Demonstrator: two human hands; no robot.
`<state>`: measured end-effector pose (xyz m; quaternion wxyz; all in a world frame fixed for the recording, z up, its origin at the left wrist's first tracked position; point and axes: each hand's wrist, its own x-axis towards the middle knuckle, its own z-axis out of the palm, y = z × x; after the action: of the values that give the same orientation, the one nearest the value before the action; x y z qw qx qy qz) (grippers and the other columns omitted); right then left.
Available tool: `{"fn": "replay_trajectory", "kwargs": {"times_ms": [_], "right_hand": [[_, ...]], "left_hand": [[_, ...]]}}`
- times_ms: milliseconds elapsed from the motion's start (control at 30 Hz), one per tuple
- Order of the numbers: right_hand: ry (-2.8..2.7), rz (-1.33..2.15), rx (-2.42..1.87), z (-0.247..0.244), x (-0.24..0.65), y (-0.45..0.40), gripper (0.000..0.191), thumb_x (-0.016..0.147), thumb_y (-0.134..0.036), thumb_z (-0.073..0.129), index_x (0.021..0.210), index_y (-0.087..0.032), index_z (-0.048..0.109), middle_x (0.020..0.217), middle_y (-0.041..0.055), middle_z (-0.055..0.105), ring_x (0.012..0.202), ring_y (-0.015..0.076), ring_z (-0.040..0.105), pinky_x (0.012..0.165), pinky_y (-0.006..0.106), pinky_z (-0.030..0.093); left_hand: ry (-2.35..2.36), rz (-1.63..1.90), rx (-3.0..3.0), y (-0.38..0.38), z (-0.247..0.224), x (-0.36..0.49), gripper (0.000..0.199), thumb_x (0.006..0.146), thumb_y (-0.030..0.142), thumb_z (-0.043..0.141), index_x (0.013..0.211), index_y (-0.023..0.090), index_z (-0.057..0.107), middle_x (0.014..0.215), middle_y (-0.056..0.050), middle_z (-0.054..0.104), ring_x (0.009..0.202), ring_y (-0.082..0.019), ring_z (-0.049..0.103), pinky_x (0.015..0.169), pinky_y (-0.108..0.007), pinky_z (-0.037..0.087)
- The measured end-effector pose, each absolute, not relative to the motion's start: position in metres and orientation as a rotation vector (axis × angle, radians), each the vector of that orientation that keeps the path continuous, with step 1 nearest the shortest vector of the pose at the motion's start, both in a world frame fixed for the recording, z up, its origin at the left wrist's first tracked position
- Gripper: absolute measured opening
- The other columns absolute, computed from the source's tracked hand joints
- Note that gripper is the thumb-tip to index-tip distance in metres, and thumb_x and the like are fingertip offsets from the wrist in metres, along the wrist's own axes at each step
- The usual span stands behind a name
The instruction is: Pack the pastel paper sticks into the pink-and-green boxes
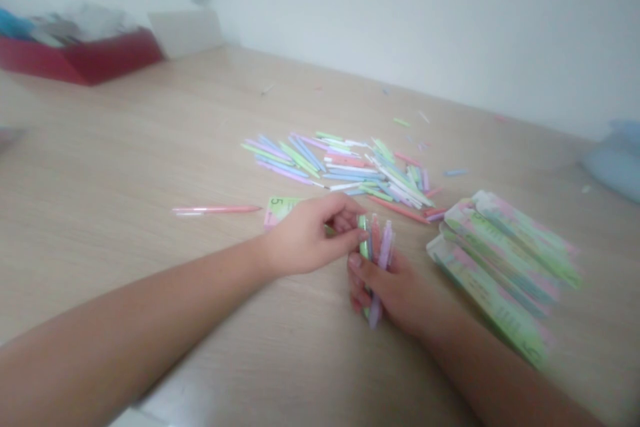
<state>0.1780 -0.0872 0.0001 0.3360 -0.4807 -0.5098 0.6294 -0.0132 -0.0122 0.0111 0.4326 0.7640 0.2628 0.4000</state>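
A small bundle of pastel pens, in green, coral and purple, stands nearly upright in my right hand, whose fingers wrap round its lower half. My left hand pinches the green pen of that bundle near the top. Partly hidden under my left hand lies a printed green and pink packet marked 5. To its left is a single coral pen with a clear end. Beyond both hands spreads a loose pile of pastel pen pieces. The picture is blurred.
Several printed packets lie side by side on the right of the wooden table. A red box with crumpled contents stands at the back left. A bluish plastic bag sits at the right edge. Small scraps lie near the wall.
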Motion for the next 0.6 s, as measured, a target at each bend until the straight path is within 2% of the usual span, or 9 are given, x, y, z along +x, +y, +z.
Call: {"fn": "replay_trajectory", "kwargs": {"times_ms": [133,400,600], "right_hand": [[-1.301,1.66,-1.26,-0.0016,0.1789,-0.0866,0.047,0.094,-0.064,0.07,0.078,-0.022,0.056,0.057,-0.0048,0.06,0.052,0.0139,0.063,0.051,0.025,0.051],[-0.903,1.904,-1.041,-0.0018,0.1782,-0.0823,0.037,0.083,-0.049,0.087,0.089,-0.018,0.067,0.076,-0.002,0.071,0.06,0.0137,0.069,0.065,0.031,0.064],[-0.741,2.013,-0.99,0.004,0.1791,-0.0788,0.031,0.084,-0.037,0.088,0.101,-0.017,0.072,0.088,0.0048,0.08,0.078,0.0192,0.08,0.079,0.033,0.066]], "left_hand": [[0.645,0.977,1.85,-0.013,0.0098,-0.0115,0.034,0.095,0.028,0.07,0.126,0.018,0.061,0.089,-0.001,0.071,0.079,-0.014,0.069,0.074,-0.027,0.058],[0.69,0.943,1.697,-0.012,0.0044,-0.007,0.038,0.094,0.028,0.07,0.128,0.018,0.06,0.086,0.001,0.069,0.076,-0.013,0.07,0.071,-0.026,0.057],[0.692,0.968,1.524,-0.0094,0.0037,-0.0056,0.036,0.093,0.026,0.067,0.128,0.019,0.059,0.081,0.004,0.063,0.065,-0.011,0.065,0.061,-0.024,0.051]]}}
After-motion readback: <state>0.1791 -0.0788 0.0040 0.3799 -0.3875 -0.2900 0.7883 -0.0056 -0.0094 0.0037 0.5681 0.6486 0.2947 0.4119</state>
